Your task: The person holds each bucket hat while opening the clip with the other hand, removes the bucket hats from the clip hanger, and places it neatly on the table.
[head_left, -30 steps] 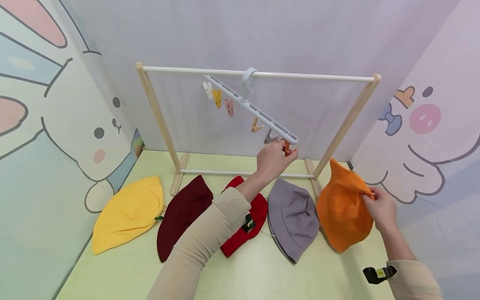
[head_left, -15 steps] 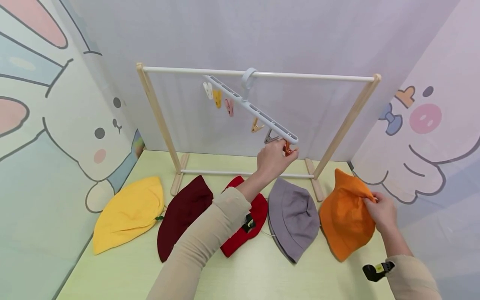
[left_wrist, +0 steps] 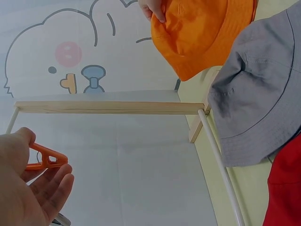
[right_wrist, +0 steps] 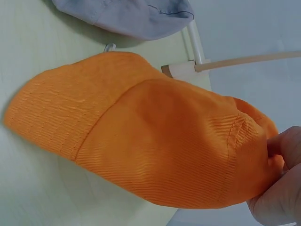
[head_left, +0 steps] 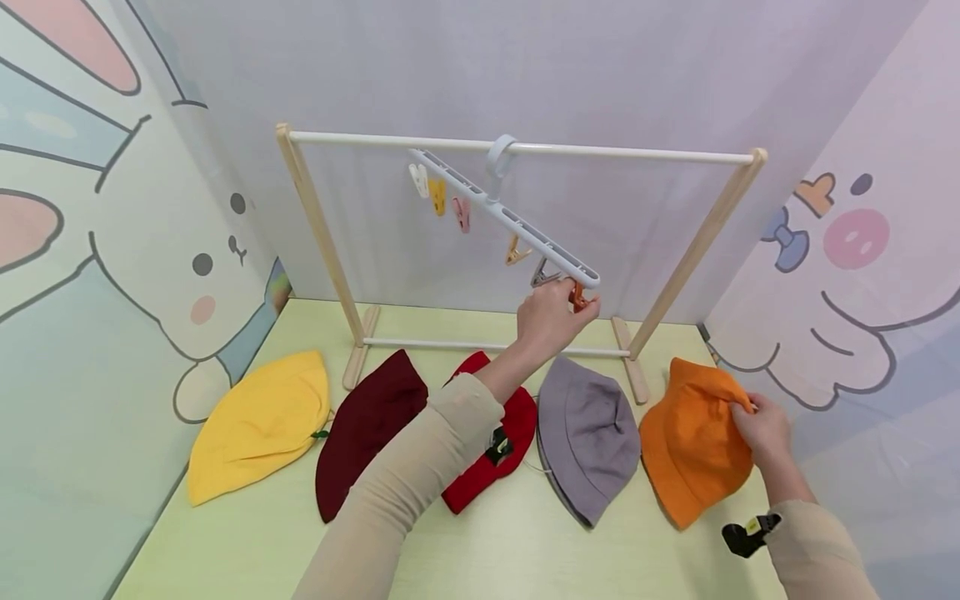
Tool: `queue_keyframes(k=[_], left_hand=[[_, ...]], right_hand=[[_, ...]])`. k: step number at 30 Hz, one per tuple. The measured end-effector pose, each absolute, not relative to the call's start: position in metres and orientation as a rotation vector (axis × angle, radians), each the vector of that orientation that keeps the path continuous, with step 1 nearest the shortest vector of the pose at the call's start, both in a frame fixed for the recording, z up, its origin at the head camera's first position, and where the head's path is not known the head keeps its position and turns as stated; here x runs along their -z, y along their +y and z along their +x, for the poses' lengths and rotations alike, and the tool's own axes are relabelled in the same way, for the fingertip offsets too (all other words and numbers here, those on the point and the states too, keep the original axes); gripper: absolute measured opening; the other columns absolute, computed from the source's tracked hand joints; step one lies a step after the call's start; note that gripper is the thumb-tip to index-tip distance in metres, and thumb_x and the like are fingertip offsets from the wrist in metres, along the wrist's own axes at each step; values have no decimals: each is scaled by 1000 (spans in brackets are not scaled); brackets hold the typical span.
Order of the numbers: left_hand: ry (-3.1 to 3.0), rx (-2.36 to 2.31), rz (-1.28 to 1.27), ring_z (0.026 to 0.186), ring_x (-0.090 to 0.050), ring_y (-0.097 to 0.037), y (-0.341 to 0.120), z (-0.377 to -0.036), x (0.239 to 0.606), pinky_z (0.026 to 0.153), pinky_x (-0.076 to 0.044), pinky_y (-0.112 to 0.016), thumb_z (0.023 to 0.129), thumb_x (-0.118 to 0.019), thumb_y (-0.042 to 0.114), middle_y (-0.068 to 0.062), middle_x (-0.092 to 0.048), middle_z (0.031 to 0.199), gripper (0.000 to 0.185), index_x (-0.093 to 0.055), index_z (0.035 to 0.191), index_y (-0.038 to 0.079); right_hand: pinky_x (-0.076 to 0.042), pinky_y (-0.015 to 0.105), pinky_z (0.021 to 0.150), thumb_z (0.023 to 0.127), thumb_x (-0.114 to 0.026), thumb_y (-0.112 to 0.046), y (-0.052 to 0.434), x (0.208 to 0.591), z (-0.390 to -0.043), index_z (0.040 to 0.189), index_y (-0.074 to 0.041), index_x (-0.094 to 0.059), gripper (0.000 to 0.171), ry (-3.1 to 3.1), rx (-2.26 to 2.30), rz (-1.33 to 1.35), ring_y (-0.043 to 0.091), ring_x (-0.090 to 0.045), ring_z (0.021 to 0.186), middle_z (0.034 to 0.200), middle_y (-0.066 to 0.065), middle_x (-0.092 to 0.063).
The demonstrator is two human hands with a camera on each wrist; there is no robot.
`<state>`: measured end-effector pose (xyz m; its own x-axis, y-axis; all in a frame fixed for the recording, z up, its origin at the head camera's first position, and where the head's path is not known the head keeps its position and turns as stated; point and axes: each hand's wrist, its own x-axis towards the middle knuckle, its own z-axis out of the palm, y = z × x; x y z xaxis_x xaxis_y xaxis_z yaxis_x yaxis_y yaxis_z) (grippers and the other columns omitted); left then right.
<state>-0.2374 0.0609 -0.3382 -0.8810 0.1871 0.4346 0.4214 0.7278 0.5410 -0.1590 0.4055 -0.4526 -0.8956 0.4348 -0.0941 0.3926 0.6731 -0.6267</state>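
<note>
My left hand (head_left: 551, 321) pinches an orange clothespin (left_wrist: 49, 157) at the near end of a pale blue clip hanger (head_left: 517, 225). The hanger hooks over the white top bar of a drying rack (head_left: 375, 141). At the right, my right hand (head_left: 765, 429) grips the crown of an orange bucket hat (right_wrist: 155, 136), its brim tilted down toward the table. Left of it lies a grey bucket hat (head_left: 588, 437). Several other clips, including a yellow clip (head_left: 437, 197) and a pink clip (head_left: 461, 214), hang along the hanger.
A red hat (head_left: 513, 417) lies partly behind my left forearm. Beside it are a dark maroon hat (head_left: 367, 425) and a yellow hat (head_left: 258, 425) on the pale green table (head_left: 585, 567). Fabric walls with cartoon animals enclose the back and sides.
My right hand has lowered the orange hat slightly toward the table and toward me, and the hat's upper edge has dropped. My left hand stays at the orange clothespin.
</note>
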Motion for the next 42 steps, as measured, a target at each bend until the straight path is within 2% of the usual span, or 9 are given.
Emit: queue_keyframes(k=[8,13,19,35,42], left_hand=[[-2580,937,-470,51,-47,-6,61,-238,337,40,-33,-18,85,-56,44,9,-57,70,26,-57,76,20],[-2578,929,-477,54,-47,-6,63,-237,338,41,-33,-17,86,-55,44,9,-56,70,27,-57,76,19],[-2580,925,-481,52,-46,-7,65,-237,338,41,-32,-17,86,-55,46,10,-53,68,30,-57,75,17],[-2584,984,-484,56,-48,-5,66,-236,337,43,-33,-17,86,-56,48,5,-65,79,32,-56,77,17],[-2569,1005,-492,57,-49,-5,68,-236,335,43,-33,-17,86,-56,48,5,-65,80,32,-56,77,17]], right_hand=[[-41,42,74,89,-41,-17,416,467,-161,119,11,-47,42,-2858,-893,-675,44,-48,95,114,35,-48],[-39,51,77,87,-40,-18,417,470,-157,115,14,-43,43,-2844,-826,-766,48,-47,93,110,36,-47],[-39,51,75,87,-39,-20,418,472,-148,112,14,-44,42,-2863,-779,-858,47,-47,91,107,36,-48],[-41,51,71,89,-34,-23,424,490,-145,125,9,-40,48,-2942,-693,-1053,51,-44,102,118,36,-44],[-40,53,75,86,-36,-24,425,497,-139,125,11,-34,52,-2990,-716,-992,53,-43,102,117,38,-42]])
